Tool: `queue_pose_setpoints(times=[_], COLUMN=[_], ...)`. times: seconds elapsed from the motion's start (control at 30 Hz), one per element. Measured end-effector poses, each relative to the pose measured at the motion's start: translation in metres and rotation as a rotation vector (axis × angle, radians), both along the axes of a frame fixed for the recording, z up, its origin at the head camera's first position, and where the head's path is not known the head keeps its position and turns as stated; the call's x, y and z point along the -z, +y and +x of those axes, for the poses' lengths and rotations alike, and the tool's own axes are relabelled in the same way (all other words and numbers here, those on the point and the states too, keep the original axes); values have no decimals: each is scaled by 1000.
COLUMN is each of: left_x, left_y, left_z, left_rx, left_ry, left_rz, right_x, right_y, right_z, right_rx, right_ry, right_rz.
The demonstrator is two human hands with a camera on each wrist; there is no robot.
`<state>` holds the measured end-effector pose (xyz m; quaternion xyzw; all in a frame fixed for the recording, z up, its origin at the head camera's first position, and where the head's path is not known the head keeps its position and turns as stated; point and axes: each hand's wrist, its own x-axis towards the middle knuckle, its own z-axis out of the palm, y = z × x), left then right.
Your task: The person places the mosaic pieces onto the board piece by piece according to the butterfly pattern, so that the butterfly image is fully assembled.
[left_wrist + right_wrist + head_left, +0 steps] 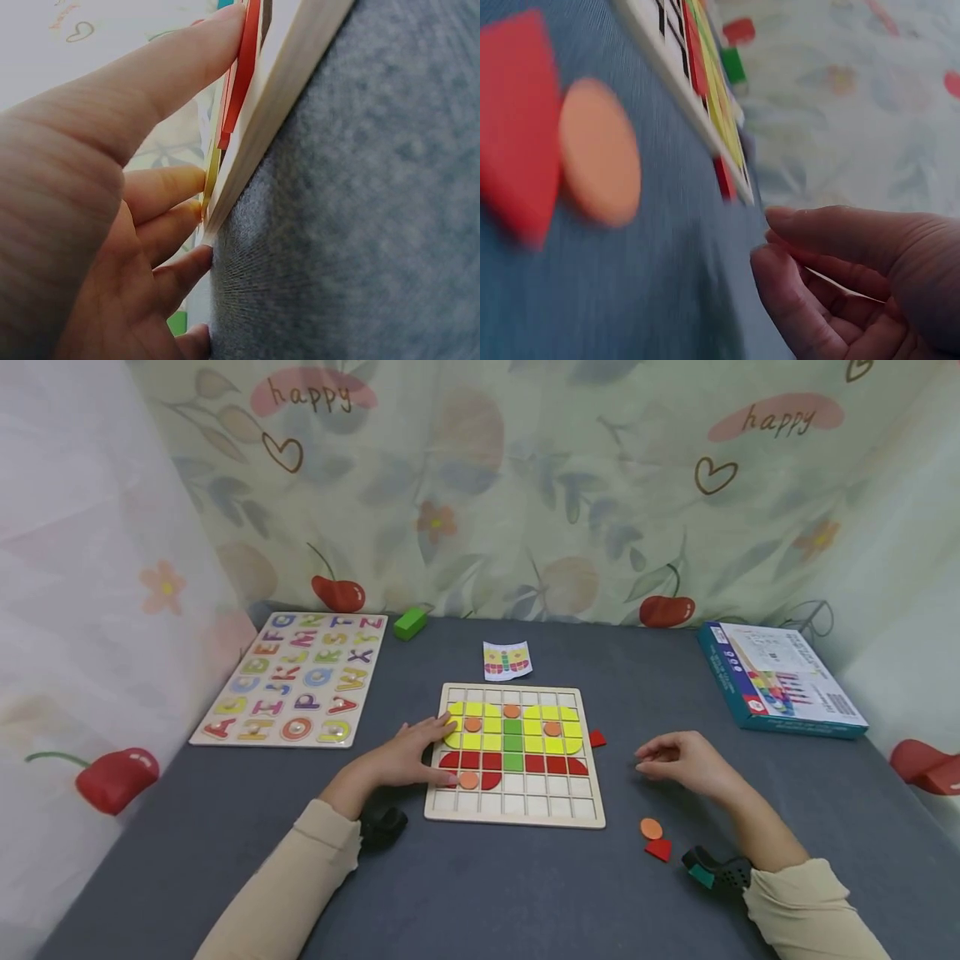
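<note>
Centrally, grid board [442, 806] on grey table [525, 893]; floral curtain [525, 485] behind; left hand [405, 752] flat on board; right hand [678, 760] loosely curled, empty.

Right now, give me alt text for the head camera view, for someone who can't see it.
A person's left hand rests its fingers on the left edge of a wooden grid board bearing a yellow, red and green tile picture, while the right hand hovers loosely curled beside it. An orange disc and red triangle lie loose on the grey table.
</note>
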<state>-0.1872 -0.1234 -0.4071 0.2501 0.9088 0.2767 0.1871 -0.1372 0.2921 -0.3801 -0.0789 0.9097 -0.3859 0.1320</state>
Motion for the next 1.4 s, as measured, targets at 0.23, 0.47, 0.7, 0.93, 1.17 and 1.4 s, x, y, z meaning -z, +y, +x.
queue_pose_setpoints(times=[0.23, 0.47, 0.7, 0.93, 1.17, 1.4], left_x=[-1, 1, 2, 2, 2, -1], left_y=[-2, -2, -2, -3, -1, 0], left_z=[2, 2, 2, 1, 1, 2], left_rx=[1, 1, 1, -3, 8, 5], left_ry=[-19, -19, -2, -18, 3, 2], left_rz=[33, 51, 34, 55, 36, 36], right_x=[7, 15, 20, 19, 15, 13], right_y=[37, 53, 47, 42, 36, 34], right_z=[23, 33, 32, 28, 22, 20], right_rx=[96, 177, 185, 115, 49, 31], right_ry=[-7, 10, 48, 123, 159, 71], right_rz=[-19, 56, 73, 105, 181, 155])
